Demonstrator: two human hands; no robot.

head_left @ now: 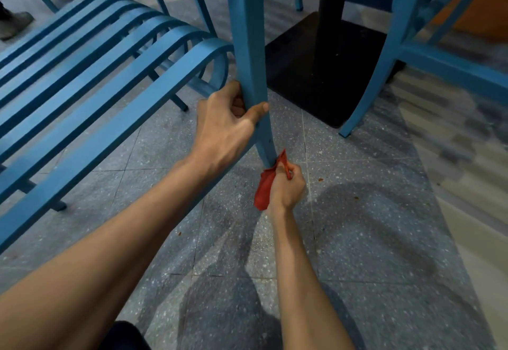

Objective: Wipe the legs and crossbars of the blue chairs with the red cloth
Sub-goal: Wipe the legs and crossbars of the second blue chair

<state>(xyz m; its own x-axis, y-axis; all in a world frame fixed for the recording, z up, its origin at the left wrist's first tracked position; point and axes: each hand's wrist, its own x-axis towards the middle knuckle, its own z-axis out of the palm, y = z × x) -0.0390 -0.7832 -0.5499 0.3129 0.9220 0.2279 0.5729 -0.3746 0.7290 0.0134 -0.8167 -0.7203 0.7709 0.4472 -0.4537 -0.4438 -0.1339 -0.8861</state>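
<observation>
Left forearm (115,237) reaches out low, and my left hand (228,124) curls tight round the blue chair leg (247,47), steadying it. Risk now: the chair looks tilted, so a slack grip could let it swing or drop. Red cloth (263,191) is bunched in my right hand (287,187), pinched at the leg's foot, below the left hand.
</observation>
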